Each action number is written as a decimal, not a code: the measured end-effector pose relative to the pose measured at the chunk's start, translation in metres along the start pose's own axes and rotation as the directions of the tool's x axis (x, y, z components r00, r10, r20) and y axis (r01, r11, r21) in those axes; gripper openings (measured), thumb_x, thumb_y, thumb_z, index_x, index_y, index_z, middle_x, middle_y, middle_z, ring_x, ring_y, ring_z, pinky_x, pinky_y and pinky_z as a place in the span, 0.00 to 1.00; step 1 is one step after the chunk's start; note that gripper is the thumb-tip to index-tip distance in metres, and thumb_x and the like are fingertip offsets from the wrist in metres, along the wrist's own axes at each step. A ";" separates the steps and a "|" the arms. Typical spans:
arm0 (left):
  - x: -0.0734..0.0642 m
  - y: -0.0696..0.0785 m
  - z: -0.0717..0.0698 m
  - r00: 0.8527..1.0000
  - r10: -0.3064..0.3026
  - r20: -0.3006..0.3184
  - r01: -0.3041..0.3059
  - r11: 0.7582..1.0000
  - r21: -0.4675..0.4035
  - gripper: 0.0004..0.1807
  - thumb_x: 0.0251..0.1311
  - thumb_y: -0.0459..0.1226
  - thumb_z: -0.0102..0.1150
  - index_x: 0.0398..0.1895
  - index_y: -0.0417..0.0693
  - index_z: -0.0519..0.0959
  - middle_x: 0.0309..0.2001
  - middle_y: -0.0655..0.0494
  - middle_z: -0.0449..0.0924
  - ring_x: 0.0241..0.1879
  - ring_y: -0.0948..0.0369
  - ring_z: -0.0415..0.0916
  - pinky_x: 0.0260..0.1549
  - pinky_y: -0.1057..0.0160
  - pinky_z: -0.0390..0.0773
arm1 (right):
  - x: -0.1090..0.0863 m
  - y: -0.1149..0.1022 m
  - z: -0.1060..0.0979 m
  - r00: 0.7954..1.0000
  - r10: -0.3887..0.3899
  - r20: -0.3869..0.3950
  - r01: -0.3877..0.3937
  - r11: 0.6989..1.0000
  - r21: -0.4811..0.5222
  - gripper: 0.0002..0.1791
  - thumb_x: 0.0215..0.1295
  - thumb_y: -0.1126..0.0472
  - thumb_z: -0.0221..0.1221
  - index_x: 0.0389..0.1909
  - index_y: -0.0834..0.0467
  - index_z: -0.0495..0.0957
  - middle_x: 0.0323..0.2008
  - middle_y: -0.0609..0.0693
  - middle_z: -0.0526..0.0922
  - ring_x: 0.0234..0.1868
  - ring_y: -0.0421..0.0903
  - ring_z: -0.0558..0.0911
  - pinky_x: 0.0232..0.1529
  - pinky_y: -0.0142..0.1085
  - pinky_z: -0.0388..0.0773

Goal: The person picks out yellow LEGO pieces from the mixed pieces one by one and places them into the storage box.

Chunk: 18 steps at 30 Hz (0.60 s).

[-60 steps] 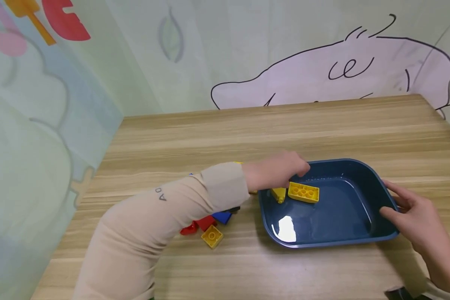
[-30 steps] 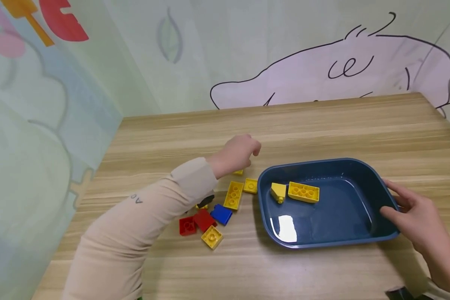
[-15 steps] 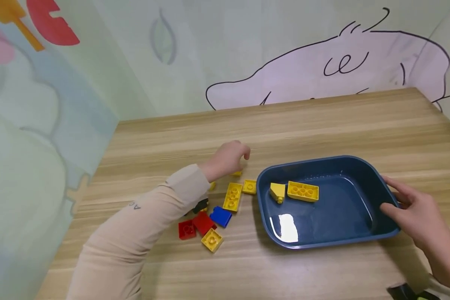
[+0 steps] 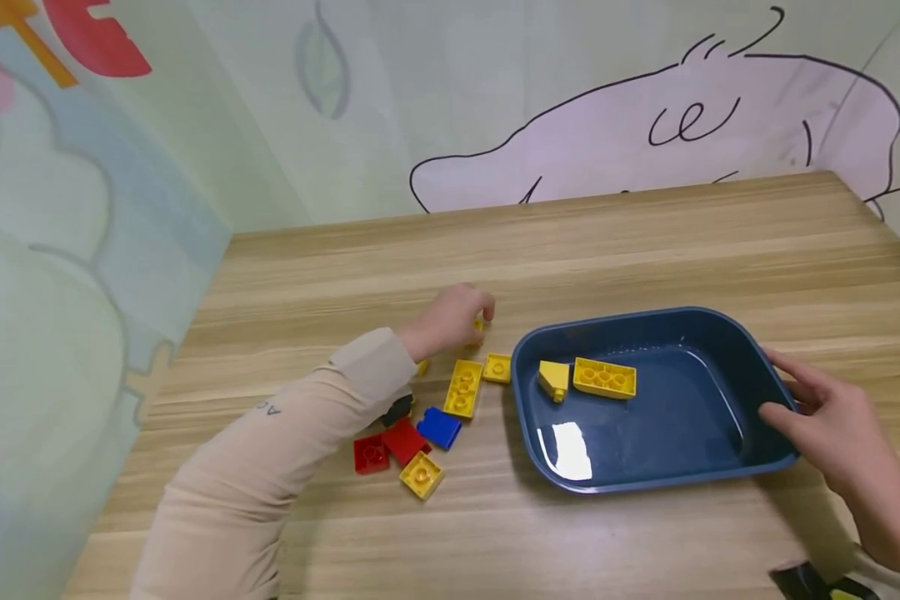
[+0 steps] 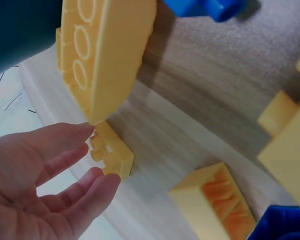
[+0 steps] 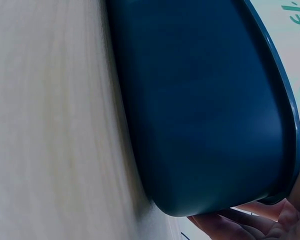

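Note:
At the back of the loose toy bricks, my left hand [image 4: 450, 318] pinches a small yellow brick [image 4: 478, 327]. In the left wrist view, fingertips meet this yellow brick [image 5: 117, 152] on two sides, close to the tabletop. My right hand [image 4: 832, 425] grips the right end of a dark blue plastic basin [image 4: 648, 486], thumb over the rim and fingers outside. The right wrist view has the basin's outer wall [image 6: 205, 110] with fingers under its rim. Inside the basin lie a long yellow brick [image 4: 604, 379] and a slanted yellow brick [image 4: 553, 379].
Left of the basin lie a long yellow brick [image 4: 463, 389], a square yellow brick [image 4: 497, 367], a blue brick [image 4: 440, 427], red bricks [image 4: 405, 442], another yellow brick [image 4: 422, 475] and a black piece [image 4: 398, 410]. The left sleeve partly covers the pile. A printed wall borders the wooden table [image 4: 570, 250].
My left hand has left the basin's rim, moved left over the bricks and closed its fingers on a small yellow one. The right hand stays on the basin. The head view has shifted slightly.

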State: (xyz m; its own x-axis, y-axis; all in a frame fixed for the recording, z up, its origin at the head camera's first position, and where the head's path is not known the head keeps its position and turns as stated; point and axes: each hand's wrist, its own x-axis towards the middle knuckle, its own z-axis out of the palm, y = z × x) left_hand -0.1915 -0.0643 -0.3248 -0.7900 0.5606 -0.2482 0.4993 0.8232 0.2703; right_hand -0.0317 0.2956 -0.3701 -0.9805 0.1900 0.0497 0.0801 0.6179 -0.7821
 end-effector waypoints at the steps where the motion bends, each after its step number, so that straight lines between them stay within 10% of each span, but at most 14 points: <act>1: 0.000 0.000 0.000 1.000 0.003 -0.003 -0.003 1.000 -0.002 0.11 0.54 0.30 0.62 0.41 0.39 0.79 0.41 0.48 0.78 0.38 0.54 0.69 0.41 0.61 0.72 | 0.000 0.000 0.000 1.000 0.000 0.001 0.000 1.000 0.003 0.33 0.53 0.75 0.57 0.64 0.64 0.65 0.41 0.66 0.79 0.29 0.21 0.75 0.20 0.27 0.76; 14: 0.001 -0.003 0.004 1.000 -0.001 -0.011 0.001 1.000 -0.021 0.08 0.54 0.31 0.63 0.38 0.39 0.80 0.39 0.48 0.79 0.38 0.54 0.70 0.42 0.62 0.72 | -0.001 -0.006 0.001 1.000 0.014 0.015 -0.014 1.000 -0.006 0.33 0.54 0.74 0.56 0.64 0.66 0.63 0.48 0.78 0.72 0.29 0.20 0.73 0.20 0.26 0.75; 18: 0.001 -0.004 0.006 1.000 -0.016 -0.013 0.016 0.999 -0.049 0.08 0.54 0.32 0.63 0.38 0.40 0.80 0.39 0.49 0.78 0.39 0.55 0.69 0.43 0.61 0.71 | -0.001 -0.002 0.000 1.000 0.004 0.006 -0.005 0.999 0.036 0.34 0.53 0.75 0.57 0.64 0.62 0.65 0.37 0.53 0.83 0.30 0.21 0.74 0.20 0.27 0.76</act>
State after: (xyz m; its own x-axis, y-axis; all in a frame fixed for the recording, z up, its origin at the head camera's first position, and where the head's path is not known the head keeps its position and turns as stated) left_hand -0.1919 -0.0664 -0.3321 -0.8023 0.5461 -0.2409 0.4690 0.8265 0.3115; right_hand -0.0314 0.2945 -0.3687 -0.9812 0.1882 0.0426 0.0781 0.5889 -0.8045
